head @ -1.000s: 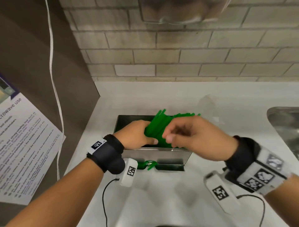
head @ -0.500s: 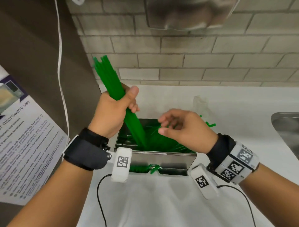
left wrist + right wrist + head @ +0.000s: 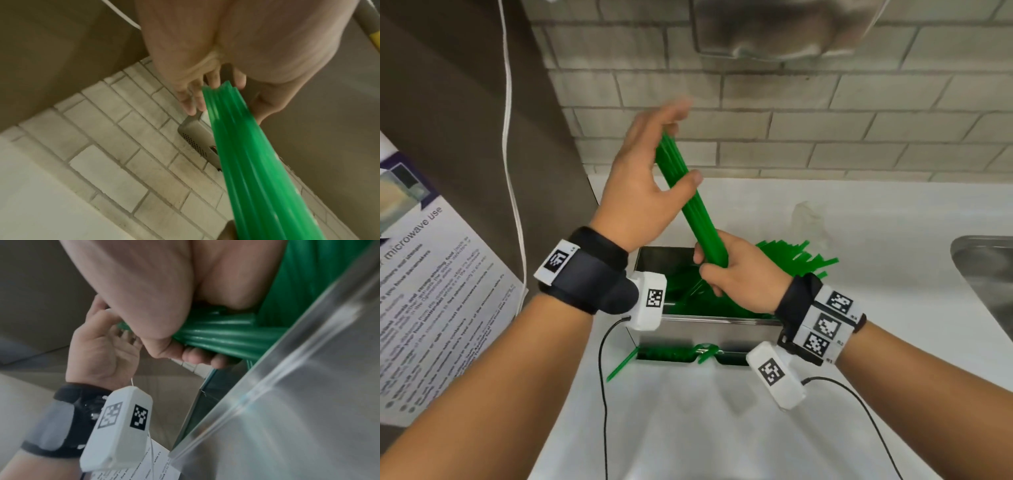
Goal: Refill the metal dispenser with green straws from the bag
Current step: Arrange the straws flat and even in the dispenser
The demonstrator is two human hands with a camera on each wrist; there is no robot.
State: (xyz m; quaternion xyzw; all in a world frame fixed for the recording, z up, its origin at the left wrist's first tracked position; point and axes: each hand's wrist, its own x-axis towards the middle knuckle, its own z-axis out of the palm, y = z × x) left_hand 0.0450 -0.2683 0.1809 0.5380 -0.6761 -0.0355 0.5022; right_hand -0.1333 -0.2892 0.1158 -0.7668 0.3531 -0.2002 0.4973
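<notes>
Above one dispenser (image 3: 709, 329), two hands share one straw bundle (image 3: 698, 219)

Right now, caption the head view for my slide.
Both hands steady a bundle of green straws above the open metal dispenser.

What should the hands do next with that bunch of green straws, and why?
Probably tip the bunch of straws down flat into the metal dispenser. It stands tilted over the open box; the right hand grips its lower end, and the left hand steadies its top with open fingers.
</notes>
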